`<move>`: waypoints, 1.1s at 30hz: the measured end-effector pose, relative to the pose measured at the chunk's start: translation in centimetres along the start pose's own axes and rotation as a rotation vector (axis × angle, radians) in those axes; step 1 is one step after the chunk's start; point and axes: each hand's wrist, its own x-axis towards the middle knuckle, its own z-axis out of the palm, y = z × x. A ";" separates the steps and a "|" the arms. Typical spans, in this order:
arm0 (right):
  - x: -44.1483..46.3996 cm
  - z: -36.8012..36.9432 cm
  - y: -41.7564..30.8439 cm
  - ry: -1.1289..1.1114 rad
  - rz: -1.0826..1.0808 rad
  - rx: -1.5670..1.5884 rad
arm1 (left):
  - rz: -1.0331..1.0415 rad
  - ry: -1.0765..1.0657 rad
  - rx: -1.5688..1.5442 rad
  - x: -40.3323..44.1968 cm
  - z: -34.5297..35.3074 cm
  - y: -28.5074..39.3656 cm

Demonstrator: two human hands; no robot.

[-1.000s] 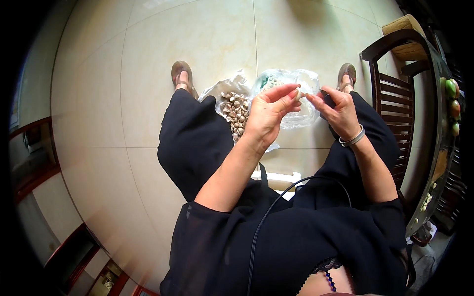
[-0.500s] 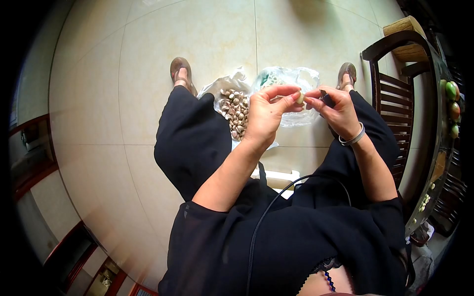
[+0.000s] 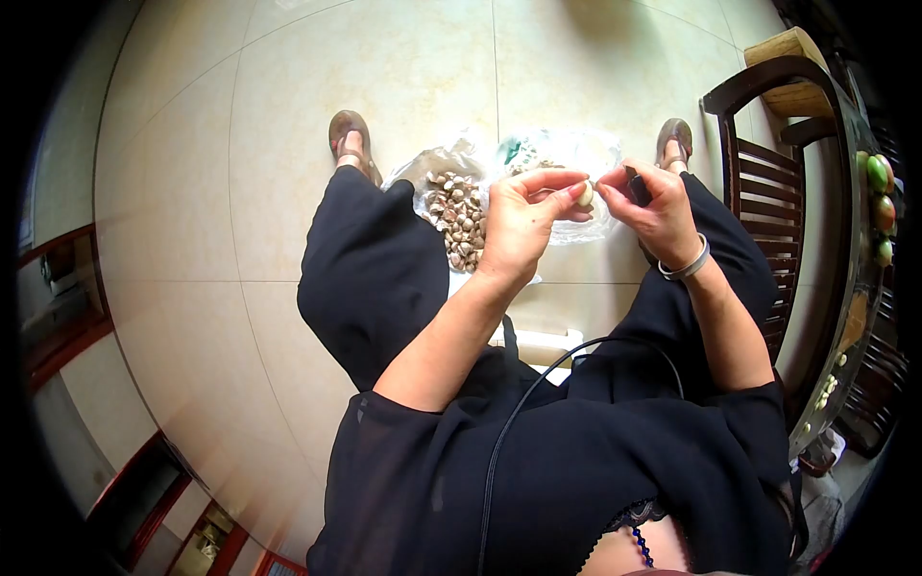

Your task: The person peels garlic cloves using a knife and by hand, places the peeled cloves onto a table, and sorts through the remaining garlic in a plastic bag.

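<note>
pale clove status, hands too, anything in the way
Left hand pinching pale clove. Right hand close by, gripping small dark object. No obstruction visible at the clove.

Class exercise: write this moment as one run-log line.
left hand: pinching pale garlic clove | right hand: close beside it, holding small dark object | below: unpeeled garlic cloves on white plastic bag

We wear a loose black top (image 3: 615, 442) with short, sheer sleeves (image 3: 370, 437), black lace trim (image 3: 638, 510), dark blue beads (image 3: 642, 546), wide black trousers (image 3: 360, 269), a pale bracelet (image 3: 693, 268) and brownish strapped shoes (image 3: 348, 127); a thin black cable (image 3: 492, 470) curves over our front.
</note>
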 end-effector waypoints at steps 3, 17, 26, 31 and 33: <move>0.1 -0.1 -0.3 0.044 0.022 0.028 | -0.022 -0.017 -0.021 0.1 -0.2 -0.1; 0.1 -0.3 0.5 0.014 0.107 0.163 | -0.196 -0.011 -0.342 0.3 -0.4 0.0; -0.1 -0.3 0.2 -0.131 0.098 0.303 | -0.161 0.040 -0.330 0.1 -0.3 0.0; 0.0 -0.3 0.1 -0.081 0.092 0.354 | -0.182 -0.008 -0.305 0.0 -0.4 -0.3; 0.2 -0.8 -0.8 -0.143 0.075 0.205 | -0.224 -0.009 -0.323 0.0 -0.4 -0.3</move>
